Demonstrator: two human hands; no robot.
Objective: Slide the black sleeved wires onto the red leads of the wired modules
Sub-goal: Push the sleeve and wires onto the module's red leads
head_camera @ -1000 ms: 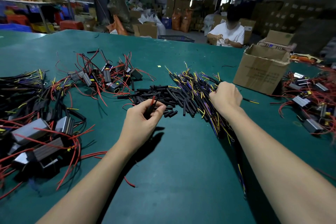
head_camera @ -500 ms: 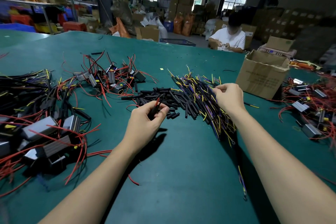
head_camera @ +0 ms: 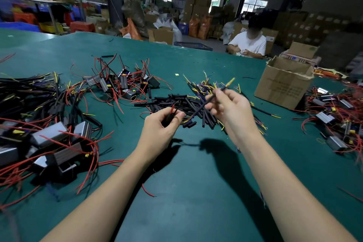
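My right hand (head_camera: 232, 111) pinches a black sleeved wire (head_camera: 213, 98) with a yellow tip, held up at a slant above the table. My left hand (head_camera: 162, 126) grips a small bundle of red leads (head_camera: 172, 109) with a black piece, just below the wire's lower end. Behind both hands lies a heap of short black sleeves (head_camera: 182, 104) and a pile of sleeved wires with yellow and purple ends (head_camera: 206, 87). Wired modules with red leads (head_camera: 125, 84) lie at the back left.
Larger modules with red leads (head_camera: 49, 143) crowd the left side of the green table (head_camera: 196, 192), with black cable bundles (head_camera: 25, 92) behind them. An open cardboard box (head_camera: 284, 82) stands at the right, with more modules (head_camera: 337, 116) beyond. A person in white (head_camera: 249, 45) sits across.
My right hand has lifted out of the wire pile, pulling one black sleeved wire up and toward my left hand. My left hand keeps its hold on the red leads.
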